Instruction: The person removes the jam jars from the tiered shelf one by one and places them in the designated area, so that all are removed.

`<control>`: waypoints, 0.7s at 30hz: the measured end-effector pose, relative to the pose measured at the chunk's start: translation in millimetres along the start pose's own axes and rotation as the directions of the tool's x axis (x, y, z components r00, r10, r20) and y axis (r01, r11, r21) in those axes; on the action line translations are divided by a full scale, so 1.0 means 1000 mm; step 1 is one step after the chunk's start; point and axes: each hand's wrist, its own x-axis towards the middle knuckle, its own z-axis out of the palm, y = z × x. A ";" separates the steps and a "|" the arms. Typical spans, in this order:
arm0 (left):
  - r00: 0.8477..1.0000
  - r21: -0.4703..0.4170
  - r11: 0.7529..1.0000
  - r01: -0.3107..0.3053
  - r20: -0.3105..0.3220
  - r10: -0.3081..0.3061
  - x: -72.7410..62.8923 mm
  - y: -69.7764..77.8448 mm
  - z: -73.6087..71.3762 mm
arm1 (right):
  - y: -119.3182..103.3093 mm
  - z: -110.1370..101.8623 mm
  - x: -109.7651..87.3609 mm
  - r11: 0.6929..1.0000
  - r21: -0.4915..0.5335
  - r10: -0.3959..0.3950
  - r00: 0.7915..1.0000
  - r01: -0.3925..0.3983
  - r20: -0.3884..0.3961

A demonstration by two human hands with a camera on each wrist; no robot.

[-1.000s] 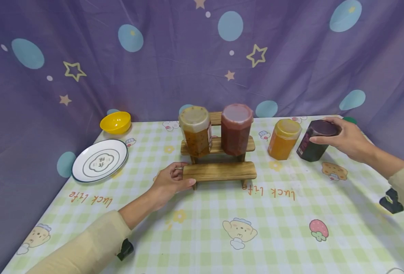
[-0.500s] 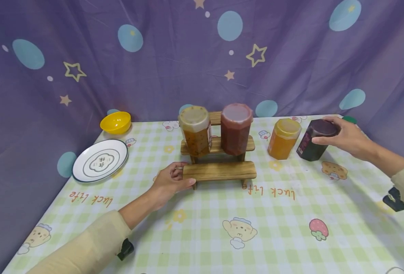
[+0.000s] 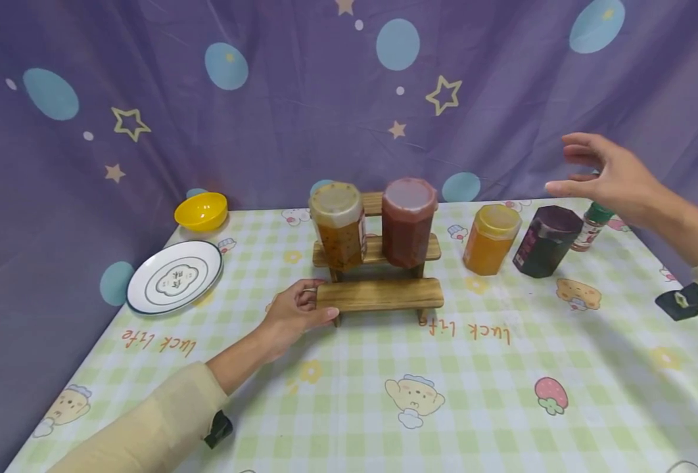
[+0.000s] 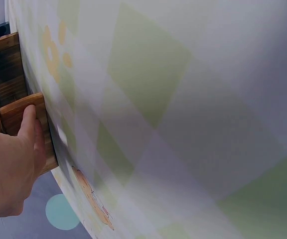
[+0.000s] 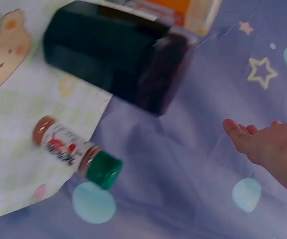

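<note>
One whole bottle [image 5: 72,150]: right-wrist only

A yellow bowl [image 3: 201,212] stands at the tabletop's [image 3: 337,433] far left corner, just behind a dark-rimmed white plate [image 3: 154,279] with a printed emblem. Near the far right corner is a small bottle [image 3: 587,232] with a green cap. A green-and-white checked cloth [image 3: 485,387] bears cartoon figures and upside-down lettering; behind hangs a purple curtain [image 3: 302,125] with stars and blue ovals.
</note>
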 end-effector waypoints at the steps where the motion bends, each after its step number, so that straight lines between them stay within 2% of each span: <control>1: 1.000 -0.003 1.000 -0.001 0.000 0.001 0.000 0.000 0.000 | -0.005 0.001 0.000 1.000 0.004 -0.002 1.000 0.002 0.007; 6: 1.000 -0.011 1.000 -0.008 0.001 0.008 0.000 -0.001 0.000 | -0.021 0.010 0.001 0.997 0.058 -0.052 0.998 0.049 0.035; 11: 1.000 -0.005 1.000 -0.008 -0.006 0.008 0.000 0.000 0.001 | -0.034 0.020 0.000 0.988 0.112 -0.109 0.994 0.105 0.028; 21: 1.000 -0.006 1.000 0.003 -0.002 -0.003 0.000 0.000 0.000 | -0.066 0.038 0.004 0.976 0.157 -0.161 0.985 0.150 0.063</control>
